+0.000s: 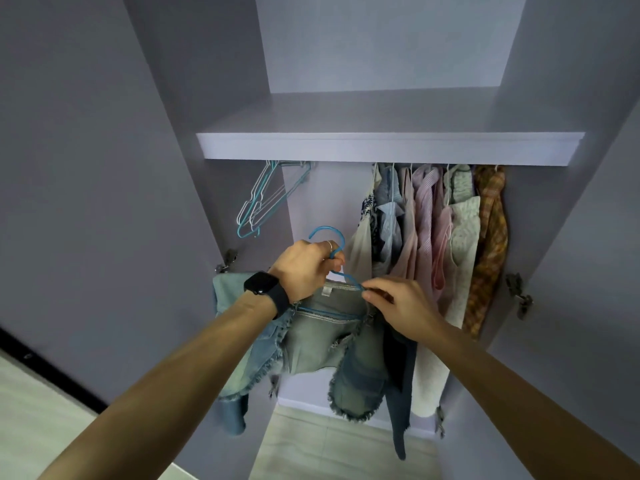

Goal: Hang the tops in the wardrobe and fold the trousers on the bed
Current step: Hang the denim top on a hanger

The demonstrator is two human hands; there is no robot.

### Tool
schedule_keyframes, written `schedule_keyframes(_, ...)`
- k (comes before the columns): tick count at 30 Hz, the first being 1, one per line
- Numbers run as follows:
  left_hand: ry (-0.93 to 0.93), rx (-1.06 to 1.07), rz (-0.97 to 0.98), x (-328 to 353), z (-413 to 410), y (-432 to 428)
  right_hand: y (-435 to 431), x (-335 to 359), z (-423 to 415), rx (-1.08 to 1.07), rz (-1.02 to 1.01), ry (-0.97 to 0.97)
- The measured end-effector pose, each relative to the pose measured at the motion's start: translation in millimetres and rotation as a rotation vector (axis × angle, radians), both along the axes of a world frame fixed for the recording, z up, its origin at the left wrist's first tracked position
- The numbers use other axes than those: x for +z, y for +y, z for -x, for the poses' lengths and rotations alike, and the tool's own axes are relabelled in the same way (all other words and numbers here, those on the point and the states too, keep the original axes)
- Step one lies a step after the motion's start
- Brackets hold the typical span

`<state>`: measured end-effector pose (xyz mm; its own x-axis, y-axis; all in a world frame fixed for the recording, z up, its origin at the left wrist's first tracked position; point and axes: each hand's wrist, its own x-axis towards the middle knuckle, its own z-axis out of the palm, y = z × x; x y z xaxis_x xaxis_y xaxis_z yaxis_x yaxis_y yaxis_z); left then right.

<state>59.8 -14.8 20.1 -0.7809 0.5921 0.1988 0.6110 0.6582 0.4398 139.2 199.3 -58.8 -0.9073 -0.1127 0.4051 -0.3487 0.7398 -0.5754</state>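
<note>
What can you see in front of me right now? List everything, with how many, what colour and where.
blue hanger: one, blue, held before the open wardrobe
denim top: one, faded blue, frayed edges, on the blue hanger
empty hangers: several, white and teal, under the shelf, left
hanging clothes: several, pale, blue, pink, grey, orange plaid, under the shelf, right
shelf: one, pale lilac, across the wardrobe
hinges: several, metal, wardrobe sides
floor: beige tiles, bottom
watch: one, black, left wrist
left hand: grips the blue hanger's neck
right hand: pinches the denim top at the hanger's right end
</note>
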Motion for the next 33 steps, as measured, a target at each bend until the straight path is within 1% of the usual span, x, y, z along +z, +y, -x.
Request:
schedule_keyframes(1,-0.032,0.018,-0.023,-1,2,-1,2,0,1,-0.007,-0.007,-0.028)
schedule_keyframes(4,-0.126,0.061,-0.049,-10,7,-8,10,-4,2,0.03,-0.134,-0.155)
schedule_keyframes(6,-0.162,0.061,-0.055,-16,8,-10,11,-7,1,0.049,-0.168,-0.177)
schedule_keyframes(8,-0.182,0.069,-0.073,-17,9,-8,10,-8,3,0.054,-0.168,-0.163)
schedule_keyframes(11,-0.192,0.089,-0.121,-16,13,-3,8,-10,8,0.051,-0.165,-0.194)
schedule_keyframes(13,-0.181,0.114,-0.173,-16,16,1,5,-13,10,0.037,-0.114,-0.203)
schedule_keyframes(15,-0.144,0.179,-0.226,-15,22,4,1,-14,12,-0.014,0.001,-0.191)
schedule_keyframes(17,-0.096,0.238,-0.205,-14,29,4,-6,-10,18,-0.081,0.066,-0.178)
schedule_keyframes(19,-0.081,0.266,-0.092,-11,35,-3,-16,-3,24,-0.129,0.045,-0.171)
schedule_keyframes(21,-0.073,0.281,0.033,-8,42,-17,-29,3,29,-0.181,0.016,-0.206)
schedule_keyframes(25,-0.021,0.294,0.114,-1,61,-53,-55,4,41,-0.309,-0.044,-0.31)
schedule_keyframes(27,0.049,0.283,0.149,1,67,-63,-62,0,42,-0.362,-0.037,-0.362)
schedule_keyframes(29,0.158,0.244,0.163,6,81,-79,-77,-4,49,-0.425,0.0,-0.396)
schedule_keyframes(33,0.39,0.185,0.145,26,120,-95,-98,7,74,-0.55,0.102,-0.412)
